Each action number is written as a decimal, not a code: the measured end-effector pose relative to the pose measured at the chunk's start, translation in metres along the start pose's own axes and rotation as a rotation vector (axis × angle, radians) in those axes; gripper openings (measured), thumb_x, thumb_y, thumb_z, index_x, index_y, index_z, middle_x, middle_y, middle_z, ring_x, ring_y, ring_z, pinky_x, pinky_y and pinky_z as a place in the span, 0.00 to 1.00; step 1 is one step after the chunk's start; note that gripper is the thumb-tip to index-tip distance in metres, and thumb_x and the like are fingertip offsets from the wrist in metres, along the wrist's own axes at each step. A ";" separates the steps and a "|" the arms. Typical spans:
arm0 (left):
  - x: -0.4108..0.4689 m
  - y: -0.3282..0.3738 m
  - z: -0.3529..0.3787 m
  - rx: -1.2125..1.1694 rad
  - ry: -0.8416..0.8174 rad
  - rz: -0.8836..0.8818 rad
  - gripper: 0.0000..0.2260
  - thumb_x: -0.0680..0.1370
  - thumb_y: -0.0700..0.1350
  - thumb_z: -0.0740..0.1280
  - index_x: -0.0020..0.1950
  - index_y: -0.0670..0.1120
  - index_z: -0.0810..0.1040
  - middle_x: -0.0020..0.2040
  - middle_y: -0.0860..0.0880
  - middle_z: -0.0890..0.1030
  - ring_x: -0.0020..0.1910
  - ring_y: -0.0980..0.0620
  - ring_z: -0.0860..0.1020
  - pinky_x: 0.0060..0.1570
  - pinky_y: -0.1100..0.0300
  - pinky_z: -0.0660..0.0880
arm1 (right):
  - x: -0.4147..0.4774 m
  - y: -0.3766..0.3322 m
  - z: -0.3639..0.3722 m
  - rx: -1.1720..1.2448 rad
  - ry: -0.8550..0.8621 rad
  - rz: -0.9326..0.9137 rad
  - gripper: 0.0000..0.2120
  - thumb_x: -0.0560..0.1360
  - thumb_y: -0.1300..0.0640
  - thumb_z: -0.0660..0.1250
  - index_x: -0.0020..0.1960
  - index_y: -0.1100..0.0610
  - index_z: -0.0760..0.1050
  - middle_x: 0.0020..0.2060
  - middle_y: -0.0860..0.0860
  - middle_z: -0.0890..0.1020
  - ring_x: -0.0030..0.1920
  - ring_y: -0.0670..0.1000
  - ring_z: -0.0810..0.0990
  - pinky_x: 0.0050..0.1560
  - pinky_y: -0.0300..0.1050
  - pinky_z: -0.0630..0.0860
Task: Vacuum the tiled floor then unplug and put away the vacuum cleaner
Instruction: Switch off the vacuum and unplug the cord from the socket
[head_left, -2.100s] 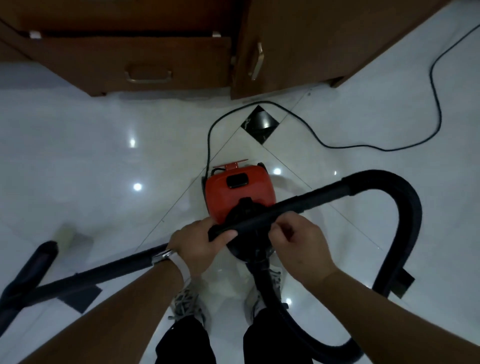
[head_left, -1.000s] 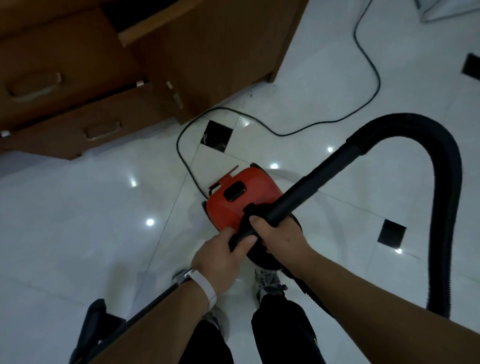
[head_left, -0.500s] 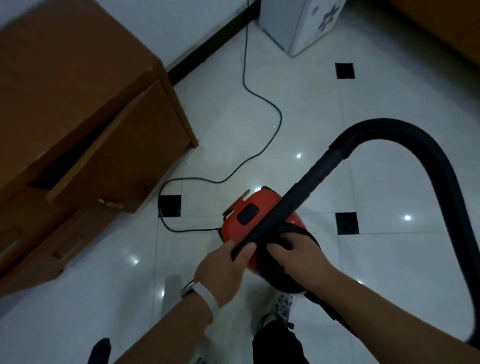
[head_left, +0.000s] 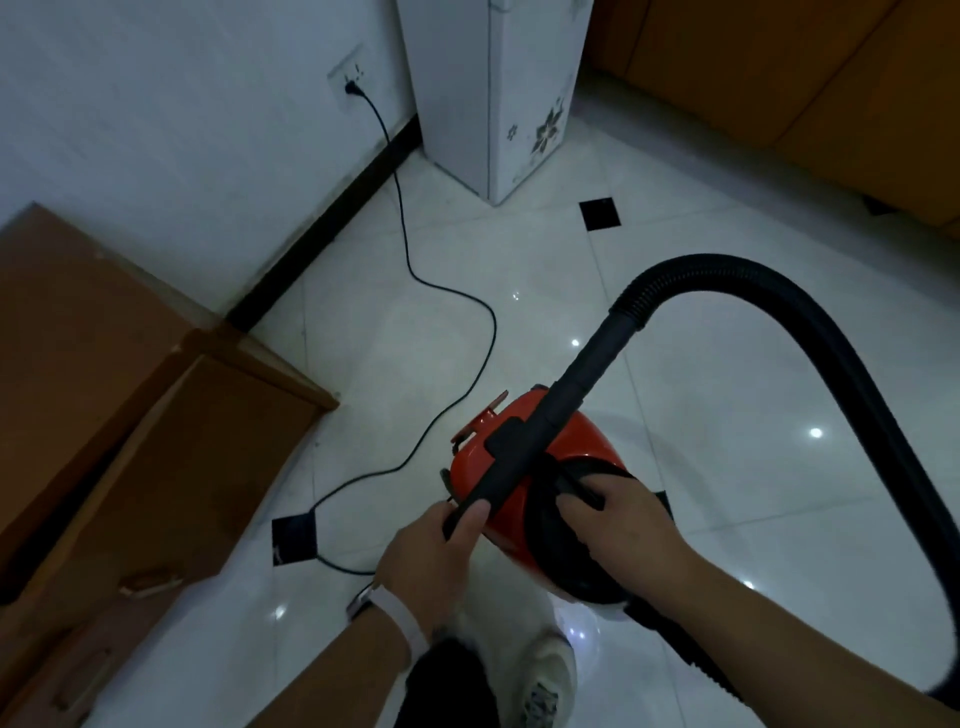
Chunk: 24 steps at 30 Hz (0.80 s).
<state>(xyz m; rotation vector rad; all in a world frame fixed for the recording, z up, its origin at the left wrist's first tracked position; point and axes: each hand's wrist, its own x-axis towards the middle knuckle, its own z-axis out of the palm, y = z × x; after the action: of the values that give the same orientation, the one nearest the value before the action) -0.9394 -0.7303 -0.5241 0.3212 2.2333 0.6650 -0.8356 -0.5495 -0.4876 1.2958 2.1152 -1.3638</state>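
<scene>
From my feed, the red vacuum cleaner (head_left: 576, 441) sits low in the middle of the view, just ahead of the person's white shoe (head_left: 545, 675); I cannot tell whether it is resting on the tiled floor (head_left: 727, 467) or lifted off it. My left hand (head_left: 431, 551), with a pale wristband (head_left: 397, 618) behind it, is wrapped round the near end of the black wand (head_left: 540, 436), which lies slanted across the top of the red body. My right hand (head_left: 618, 514) has its fingers hooked round the black grip on the machine's dark round end. From the far end of the wand the ribbed hose (head_left: 779, 291) arches up and to the right, then drops to the lower right edge. The power cord (head_left: 467, 317) snakes over the tiles from the machine to a plug (head_left: 353, 87) seated in the wall socket. A wooden cabinet (head_left: 130, 415) stands at the left and a white cabinet (head_left: 524, 104) with a flower print in the corner.
</scene>
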 end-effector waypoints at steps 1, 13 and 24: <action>0.011 0.006 -0.005 -0.011 -0.005 -0.001 0.19 0.77 0.65 0.57 0.36 0.53 0.71 0.29 0.53 0.76 0.30 0.56 0.75 0.29 0.61 0.65 | 0.010 -0.009 -0.008 0.022 0.020 -0.009 0.13 0.74 0.50 0.67 0.37 0.59 0.76 0.31 0.57 0.81 0.32 0.56 0.80 0.38 0.54 0.78; 0.150 0.071 -0.096 -0.193 0.030 -0.025 0.23 0.77 0.65 0.57 0.36 0.47 0.72 0.30 0.49 0.76 0.29 0.51 0.74 0.31 0.57 0.67 | 0.135 -0.163 -0.071 0.026 0.081 -0.101 0.10 0.74 0.53 0.67 0.35 0.55 0.78 0.30 0.55 0.81 0.33 0.57 0.80 0.40 0.54 0.79; 0.245 0.128 -0.165 -0.247 0.149 -0.079 0.22 0.77 0.65 0.59 0.40 0.47 0.75 0.31 0.47 0.76 0.30 0.49 0.75 0.35 0.48 0.75 | 0.234 -0.270 -0.117 0.118 0.032 -0.171 0.14 0.74 0.55 0.66 0.30 0.55 0.74 0.24 0.49 0.76 0.25 0.49 0.74 0.33 0.45 0.73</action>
<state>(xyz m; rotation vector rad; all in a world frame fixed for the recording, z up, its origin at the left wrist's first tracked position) -1.2237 -0.5800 -0.5078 0.0610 2.2586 0.9369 -1.1586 -0.3665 -0.4314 1.2099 2.2421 -1.5681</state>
